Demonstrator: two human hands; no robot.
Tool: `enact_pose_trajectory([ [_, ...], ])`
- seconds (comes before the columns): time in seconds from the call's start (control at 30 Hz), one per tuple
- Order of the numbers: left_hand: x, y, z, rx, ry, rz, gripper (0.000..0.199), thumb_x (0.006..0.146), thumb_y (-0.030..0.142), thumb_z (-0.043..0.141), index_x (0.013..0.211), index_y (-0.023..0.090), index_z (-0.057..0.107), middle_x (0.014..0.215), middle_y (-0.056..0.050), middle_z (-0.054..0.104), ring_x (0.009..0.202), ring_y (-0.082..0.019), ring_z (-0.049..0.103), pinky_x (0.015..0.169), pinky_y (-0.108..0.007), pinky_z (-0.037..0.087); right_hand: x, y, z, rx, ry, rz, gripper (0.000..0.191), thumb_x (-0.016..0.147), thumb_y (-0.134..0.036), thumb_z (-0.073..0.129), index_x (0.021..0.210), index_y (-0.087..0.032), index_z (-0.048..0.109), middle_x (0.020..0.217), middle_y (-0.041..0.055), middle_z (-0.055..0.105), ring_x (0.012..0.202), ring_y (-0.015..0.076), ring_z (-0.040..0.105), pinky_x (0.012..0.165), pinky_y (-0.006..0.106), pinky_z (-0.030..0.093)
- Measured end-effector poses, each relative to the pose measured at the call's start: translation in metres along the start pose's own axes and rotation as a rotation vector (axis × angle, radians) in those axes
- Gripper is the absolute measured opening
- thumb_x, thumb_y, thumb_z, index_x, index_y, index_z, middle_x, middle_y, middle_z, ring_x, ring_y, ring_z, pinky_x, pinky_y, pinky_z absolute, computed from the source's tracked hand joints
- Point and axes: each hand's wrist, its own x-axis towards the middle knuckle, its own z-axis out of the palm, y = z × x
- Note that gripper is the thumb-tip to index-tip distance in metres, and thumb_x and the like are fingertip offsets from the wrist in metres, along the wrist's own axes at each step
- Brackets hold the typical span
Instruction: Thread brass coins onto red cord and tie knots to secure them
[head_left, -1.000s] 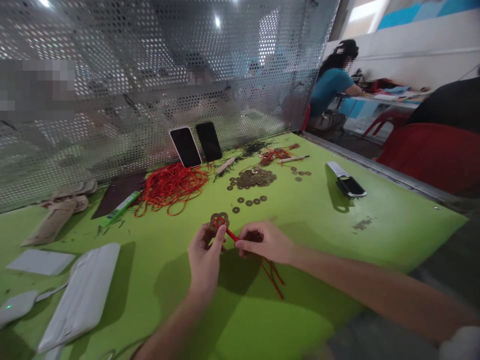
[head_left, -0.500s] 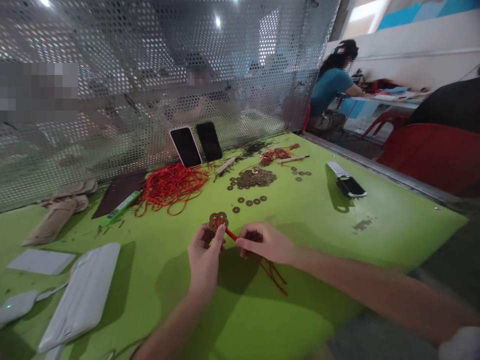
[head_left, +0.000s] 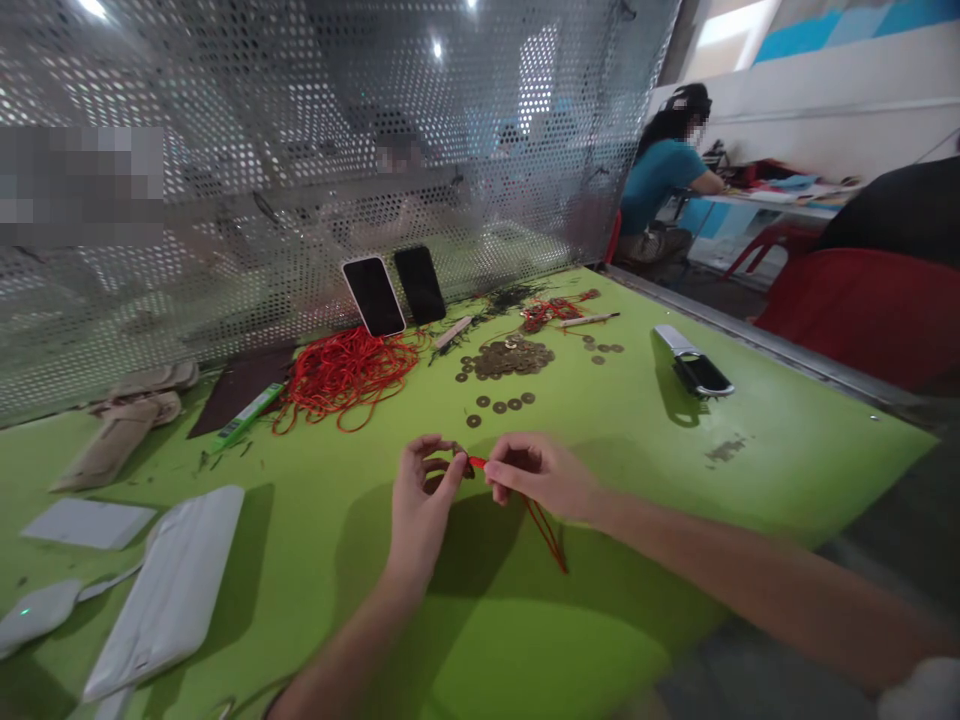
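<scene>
My left hand [head_left: 429, 498] is closed on a small ring of brass coins [head_left: 468, 464], now turned edge-on and mostly covered by the fingers. A red cord [head_left: 478, 462], wrapped tightly near the coins, runs from them to my right hand [head_left: 536, 478]. The right thumb and fingers pinch this cord. Two loose cord ends [head_left: 551, 540] hang below the right hand over the green table. Just beyond my hands lie several single coins [head_left: 499, 407], and behind these a pile of coins [head_left: 514, 356].
A tangle of red cord [head_left: 349, 375] lies left of the coin pile. Two phones [head_left: 375, 297] lean against the perforated metal screen [head_left: 300, 200]. A white power bank-like case [head_left: 169, 590] is at left, a black-and-silver device [head_left: 694, 362] at right. A person [head_left: 664, 180] sits beyond.
The coin ring has turned from facing up to edge-on. Both hands have shifted slightly right, and the left fingers have moved around the coins. The cord ends have swung closer together.
</scene>
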Motion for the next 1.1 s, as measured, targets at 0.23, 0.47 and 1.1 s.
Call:
enact_pose_trajectory([
  [0.23,0.0,-0.002,0.001,0.045,-0.05,-0.017,0.029,0.075,0.038,0.062,0.094,0.019,0.051,0.099,-0.005,0.056,0.081,-0.016,0.056,0.067,-0.028,0.046,-0.002,-0.011,-0.011,-0.025,0.039,-0.064,0.02,0.081,-0.034,0.057,0.074,-0.016,0.059,0.062,-0.0005,0.06,0.055,0.0088,0.056,0.055,0.024,0.047],
  [0.47,-0.006,0.004,0.001,0.118,-0.098,-0.057,0.027,0.079,0.04,0.057,0.097,0.021,0.051,0.088,-0.002,0.057,0.074,-0.015,0.055,0.063,-0.026,0.044,0.005,-0.031,-0.047,-0.34,0.185,-0.203,0.023,0.083,-0.036,0.053,0.074,-0.017,0.06,0.063,0.0013,0.061,0.056,0.0105,0.056,0.052,0.024,0.045],
  [1.1,-0.009,0.002,0.002,0.112,-0.12,-0.048,0.02,0.079,0.036,0.055,0.092,0.021,0.053,0.079,-0.002,0.055,0.066,-0.014,0.053,0.057,-0.025,0.043,0.135,-0.049,-0.191,-1.037,0.561,0.128,0.028,0.081,-0.027,0.046,0.079,-0.01,0.069,0.069,0.0075,0.067,0.049,0.0093,0.055,0.051,0.02,0.04],
])
